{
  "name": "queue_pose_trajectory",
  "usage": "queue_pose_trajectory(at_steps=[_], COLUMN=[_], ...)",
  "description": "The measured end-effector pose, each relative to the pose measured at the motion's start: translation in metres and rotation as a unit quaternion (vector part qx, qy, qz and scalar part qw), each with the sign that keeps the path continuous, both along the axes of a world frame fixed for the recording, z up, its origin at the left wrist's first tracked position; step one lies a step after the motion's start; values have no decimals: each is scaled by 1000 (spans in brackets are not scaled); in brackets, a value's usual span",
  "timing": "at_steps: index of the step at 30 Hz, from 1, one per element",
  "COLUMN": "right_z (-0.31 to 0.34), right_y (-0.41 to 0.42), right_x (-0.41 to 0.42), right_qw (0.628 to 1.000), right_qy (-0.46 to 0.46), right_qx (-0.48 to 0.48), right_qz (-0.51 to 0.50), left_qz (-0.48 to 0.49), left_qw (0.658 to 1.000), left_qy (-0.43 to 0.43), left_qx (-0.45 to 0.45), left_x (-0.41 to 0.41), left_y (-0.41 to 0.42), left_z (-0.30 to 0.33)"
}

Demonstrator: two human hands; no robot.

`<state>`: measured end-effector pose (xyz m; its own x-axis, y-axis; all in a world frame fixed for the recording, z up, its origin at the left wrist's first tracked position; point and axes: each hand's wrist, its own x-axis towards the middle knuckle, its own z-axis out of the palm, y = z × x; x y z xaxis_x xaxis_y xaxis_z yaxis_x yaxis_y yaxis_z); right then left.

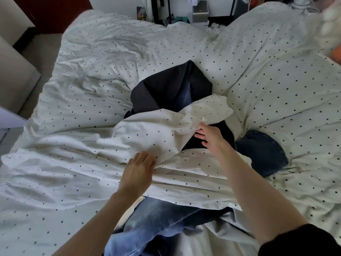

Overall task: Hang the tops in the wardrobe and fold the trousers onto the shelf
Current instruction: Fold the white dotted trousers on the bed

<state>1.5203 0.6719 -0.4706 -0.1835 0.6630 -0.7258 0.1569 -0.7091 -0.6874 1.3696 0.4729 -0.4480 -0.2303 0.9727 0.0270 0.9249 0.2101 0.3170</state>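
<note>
A white duvet cover sprinkled with small dark dots [92, 74] is being shown across the whole bed. A plain black garment [166, 89] is being seen at the centre, with a dark blue denim piece [262, 152] to its right. Faded light-blue denim trousers with whitish worn patches [153, 218] are being displayed at the near edge. A black sleeve cuff [299, 241] is being shown.
</note>
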Motion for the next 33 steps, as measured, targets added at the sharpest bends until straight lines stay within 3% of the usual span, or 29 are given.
queue_pose_trajectory(at_steps=[5, 9, 11, 12, 14, 16, 18, 20, 22, 24, 26, 29, 33], right_z=[4, 17, 24, 25, 19, 4, -10, -19, -18, -7, 5, 12, -2], right_y=[19, 45, 58, 63, 66, 65, 59, 56, 60, 75, 94, 117, 113], right_x=[3, 9, 9, 11, 11, 15, 17, 15, 9, 1, -10, -22, -13], right_qw=[988, 979, 966, 959, 934, 866, 802, 758, 743, 769, 799, 811, 670], right_qy=[73, -31, -38, -46, -126, -237, -323, -369, -361, -315, -266, -291, -401], right_qx=[-52, 102, 196, 250, 331, 387, 407, 436, 501, 534, 525, 457, 386], right_qz=[-128, -175, -164, -123, 54, 210, 295, 316, 258, 159, 124, 222, 491], left_qz=[-76, -126, -118, -109, -87, -62, -40, -30, -27, -20, -6, -5, -24], left_qw=[996, 988, 982, 981, 976, 974, 979, 985, 988, 990, 992, 993, 982], left_qy=[38, 72, 102, 111, 137, 165, 174, 163, 154, 132, 110, 112, 145], left_qx=[31, -55, -105, -119, -142, -140, -96, -38, 13, 49, 60, 30, -117], left_x=[10, 13, 16, 18, 18, 17, 16, 17, 15, 12, 9, 5, -1], left_y=[22, 44, 52, 57, 61, 65, 68, 73, 77, 82, 84, 84, 86], left_z=[6, -5, -14, -18, -23, -25, -23, -19, -18, -20, -23, -26, -33])
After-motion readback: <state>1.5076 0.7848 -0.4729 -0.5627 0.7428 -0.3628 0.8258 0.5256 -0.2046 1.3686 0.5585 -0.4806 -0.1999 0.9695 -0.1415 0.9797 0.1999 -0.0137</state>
